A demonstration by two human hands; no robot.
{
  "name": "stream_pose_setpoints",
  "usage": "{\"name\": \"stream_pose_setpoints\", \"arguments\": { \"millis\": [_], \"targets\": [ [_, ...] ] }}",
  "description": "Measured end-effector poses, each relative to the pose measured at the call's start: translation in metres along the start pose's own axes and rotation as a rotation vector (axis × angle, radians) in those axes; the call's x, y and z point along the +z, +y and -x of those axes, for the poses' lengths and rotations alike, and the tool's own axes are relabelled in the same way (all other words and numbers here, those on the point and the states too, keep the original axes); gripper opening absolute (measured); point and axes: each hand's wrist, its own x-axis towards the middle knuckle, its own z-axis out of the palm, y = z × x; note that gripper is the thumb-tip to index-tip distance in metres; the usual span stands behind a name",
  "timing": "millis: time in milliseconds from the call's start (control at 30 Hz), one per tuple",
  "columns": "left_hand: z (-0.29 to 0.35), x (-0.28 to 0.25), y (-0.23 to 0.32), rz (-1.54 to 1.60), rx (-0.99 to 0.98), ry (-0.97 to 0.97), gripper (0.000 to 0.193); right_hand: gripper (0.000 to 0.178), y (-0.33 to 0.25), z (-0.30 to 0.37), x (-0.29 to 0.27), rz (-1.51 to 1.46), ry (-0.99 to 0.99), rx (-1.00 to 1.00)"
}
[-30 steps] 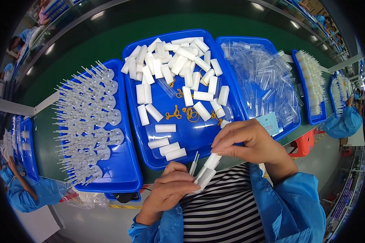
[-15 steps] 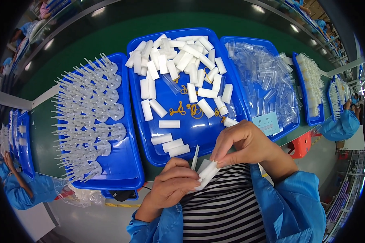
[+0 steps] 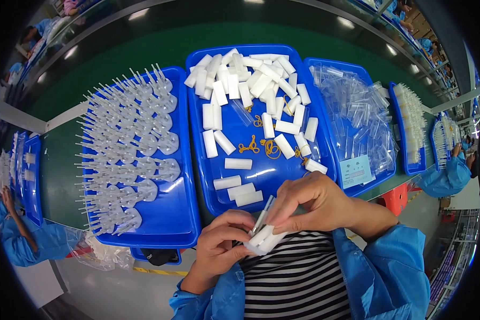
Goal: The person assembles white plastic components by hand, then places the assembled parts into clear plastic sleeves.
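In front of my striped shirt, both hands hold one small assembly. My left hand (image 3: 218,242) is closed, its thumb and fingers pinching the lower end of a translucent plastic part whose thin stem (image 3: 263,214) points up. My right hand (image 3: 309,205) pinches a white foam block (image 3: 265,240) against that stem. The fingers hide much of where the two meet. Beyond my hands, a blue tray (image 3: 269,180) bears many similar white foam blocks, loose yellow rubber bands (image 3: 272,149) and a clear sleeve (image 3: 242,113).
At left, a blue tray (image 3: 170,226) holds rows of translucent stemmed parts (image 3: 128,144). At right, another tray (image 3: 381,178) holds clear plastic sleeves (image 3: 352,106) and a pale blue paper slip (image 3: 356,169). Co-workers in blue sleeves (image 3: 448,170) sit at both sides.
My right hand has brought the white foam block in closer along the stem, and its fingertips now sit beside it. The trays appear shifted to the right in the view.
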Motion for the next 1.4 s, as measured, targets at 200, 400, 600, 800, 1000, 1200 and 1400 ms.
{"name": "stream_pose_setpoints", "arguments": {
  "millis": [200,400,600,800,1000,1200,1400],
  "targets": [
    [0.003,0.0,-0.003,-0.138,0.208,0.212,0.026,0.023,-0.009,-0.042,-0.014,0.639,0.184,-0.139],
    [0.01,0.0,-0.004,-0.129,0.26,0.23,0.023,0.016,0.021,-0.077,-0.008,1.295,-0.114,-0.142],
    [0.008,0.005,-0.004,-0.234,0.246,0.288,0.017,0.015,0.027,-0.067,-0.017,1.28,-0.102,-0.271],
    [0.005,0.004,0.0,-0.364,0.231,0.194,0.013,0.018,-0.002,-0.038,-0.024,0.99,-0.01,-0.292],
    [-0.003,0.008,0.003,-0.425,0.191,0.079,0.015,0.013,-0.01,-0.017,-0.033,0.834,-0.019,-0.259],
    [-0.007,0.014,0.002,-0.419,0.187,0.023,0.016,0.012,-0.008,-0.006,-0.042,0.77,0.016,-0.245],
    [-0.012,0.017,0.002,-0.44,0.172,0.001,0.016,0.017,-0.015,-0.001,-0.051,0.703,-0.059,-0.257]
  ]
}}
